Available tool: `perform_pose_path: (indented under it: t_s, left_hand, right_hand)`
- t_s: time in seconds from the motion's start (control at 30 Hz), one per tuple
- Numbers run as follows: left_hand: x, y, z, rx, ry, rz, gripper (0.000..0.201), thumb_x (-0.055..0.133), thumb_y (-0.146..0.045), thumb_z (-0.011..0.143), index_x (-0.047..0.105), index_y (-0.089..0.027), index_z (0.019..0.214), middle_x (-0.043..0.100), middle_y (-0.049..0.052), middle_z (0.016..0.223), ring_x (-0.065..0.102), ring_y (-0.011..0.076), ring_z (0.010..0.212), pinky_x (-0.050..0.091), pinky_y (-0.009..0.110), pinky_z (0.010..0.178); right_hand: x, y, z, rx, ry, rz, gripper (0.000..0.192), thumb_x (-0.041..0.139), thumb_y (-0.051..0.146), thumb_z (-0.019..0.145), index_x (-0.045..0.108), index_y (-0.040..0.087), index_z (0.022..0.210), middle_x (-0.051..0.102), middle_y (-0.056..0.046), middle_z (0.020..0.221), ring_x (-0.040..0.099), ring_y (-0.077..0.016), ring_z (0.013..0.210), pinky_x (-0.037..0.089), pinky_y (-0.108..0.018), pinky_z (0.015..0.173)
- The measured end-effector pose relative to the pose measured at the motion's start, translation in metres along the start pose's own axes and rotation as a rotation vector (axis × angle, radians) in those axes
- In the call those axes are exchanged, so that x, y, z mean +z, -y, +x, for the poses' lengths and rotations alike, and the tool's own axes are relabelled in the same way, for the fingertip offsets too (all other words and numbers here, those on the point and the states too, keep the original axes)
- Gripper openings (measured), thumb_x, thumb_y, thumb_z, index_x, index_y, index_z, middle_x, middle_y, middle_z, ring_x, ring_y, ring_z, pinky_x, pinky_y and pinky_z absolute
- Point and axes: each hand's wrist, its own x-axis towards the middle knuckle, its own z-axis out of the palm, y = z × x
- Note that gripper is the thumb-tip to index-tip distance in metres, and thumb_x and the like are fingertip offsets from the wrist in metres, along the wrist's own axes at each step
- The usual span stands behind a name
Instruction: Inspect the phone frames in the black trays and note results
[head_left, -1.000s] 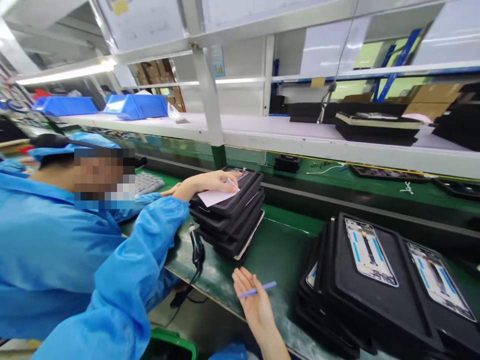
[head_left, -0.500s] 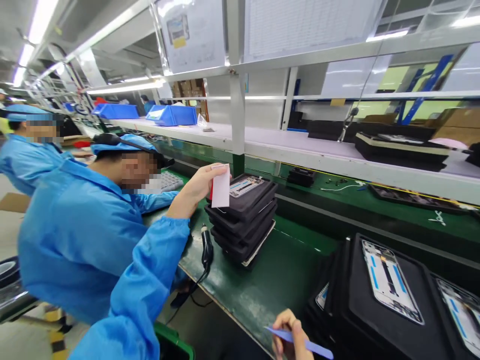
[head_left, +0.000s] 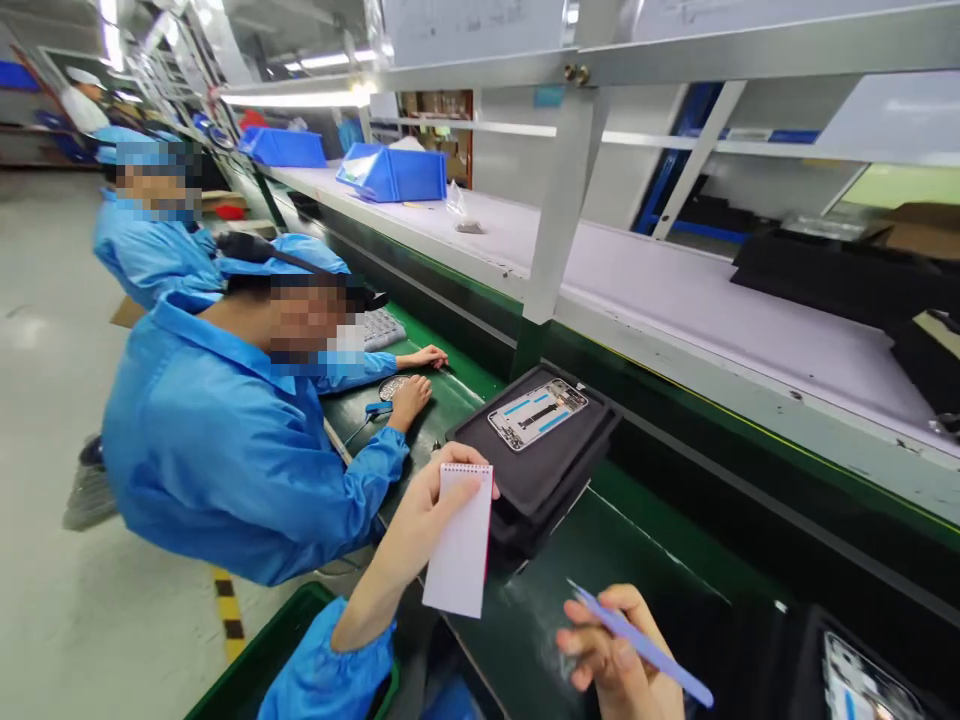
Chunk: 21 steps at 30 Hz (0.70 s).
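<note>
The notepad (head_left: 459, 550), white and spiral-bound along its upper short edge, is raised above the near edge of the bench (head_left: 532, 600). Take it as the centre of the clock, twelve o'clock lying straight ahead of the wearer. The left hand (head_left: 421, 515) grips it at the bound end, thumb flat across the face, other fingers mostly hidden behind.

At four o'clock, the right hand (head_left: 634, 685) grasps a slim purple tool (head_left: 660, 658) between thumb and fingers; its pointed tip is directed toward ten o'clock, apart from the notepad. Several of these fingers are blurred.

At one o'clock, just beyond the left hand, I see stacked black trays (head_left: 555, 480). The top tray carries a phone frame (head_left: 538, 413) with blue strips, lying flat. A second phone frame (head_left: 862, 680), cut off by the view, lies well apart at four o'clock.

At ten o'clock, a co-worker (head_left: 225, 440) in blue workwear leans over the bench, one hand beside a round dish (head_left: 394, 387). Another person (head_left: 154, 245) is farther off, between ten and eleven. A green container (head_left: 296, 610) is at eight o'clock, below bench level. Near twelve, two blue bins (head_left: 409, 178) rest on the white shelf (head_left: 637, 260).
</note>
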Motion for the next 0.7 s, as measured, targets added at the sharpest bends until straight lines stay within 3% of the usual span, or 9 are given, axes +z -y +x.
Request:
perform_pose_path:
  t_s: [0.13, 0.27, 0.4, 0.53, 0.7]
  left_hand:
    - [0.021, -0.024, -0.014, -0.117, 0.060, 0.035, 0.046, 0.086, -0.069, 0.076, 0.069, -0.030, 0.093, 0.076, 0.001, 0.083, 0.063, 0.0194, 0.060, 0.047, 0.030, 0.052]
    - [0.047, -0.051, -0.029, -0.145, 0.084, 0.068, 0.038, 0.084, -0.060, 0.082, 0.074, -0.024, 0.090, 0.074, 0.001, 0.076, 0.063, 0.0176, 0.061, 0.047, 0.027, 0.054]
    - [0.067, -0.077, -0.042, -0.185, 0.176, 0.036, 0.029, 0.085, -0.047, 0.083, 0.078, -0.020, 0.088, 0.077, 0.002, 0.077, 0.066, 0.0163, 0.063, 0.048, 0.023, 0.056]
    - [0.073, -0.099, -0.043, -0.211, 0.272, -0.030, 0.025, 0.087, -0.040, 0.081, 0.082, -0.020, 0.095, 0.080, 0.002, 0.081, 0.065, 0.0137, 0.060, 0.045, 0.020, 0.051]
    - [0.066, -0.124, -0.039, -0.230, 0.380, -0.051, 0.019, 0.088, -0.035, 0.081, 0.085, -0.020, 0.092, 0.083, 0.003, 0.084, 0.070, 0.0146, 0.061, 0.051, 0.020, 0.052]
  right_hand:
    - [0.039, 0.058, -0.008, -0.048, -0.001, -0.098, 0.040, 0.096, 0.054, 0.090, 0.080, 0.020, 0.104, 0.090, -0.017, 0.096, 0.090, -0.0339, 0.084, 0.072, -0.034, 0.060]
    - [0.071, 0.110, -0.018, -0.193, 0.038, -0.168, 0.028, 0.087, 0.048, 0.102, 0.082, 0.021, 0.102, 0.091, -0.014, 0.097, 0.091, -0.0287, 0.082, 0.072, -0.029, 0.062]
    - [0.091, 0.150, -0.026, -0.277, 0.046, -0.184, 0.029, 0.083, 0.051, 0.105, 0.083, 0.023, 0.099, 0.091, -0.010, 0.091, 0.090, -0.0238, 0.074, 0.071, -0.024, 0.060]
    - [0.107, 0.180, -0.038, -0.279, -0.039, -0.285, 0.032, 0.082, 0.051, 0.106, 0.078, 0.022, 0.094, 0.090, -0.009, 0.081, 0.087, -0.0240, 0.063, 0.072, -0.026, 0.057]
    - [0.128, 0.201, -0.057, -0.294, -0.133, -0.436, 0.026, 0.087, 0.047, 0.102, 0.076, 0.024, 0.108, 0.092, -0.011, 0.095, 0.092, -0.0300, 0.085, 0.077, -0.031, 0.068]
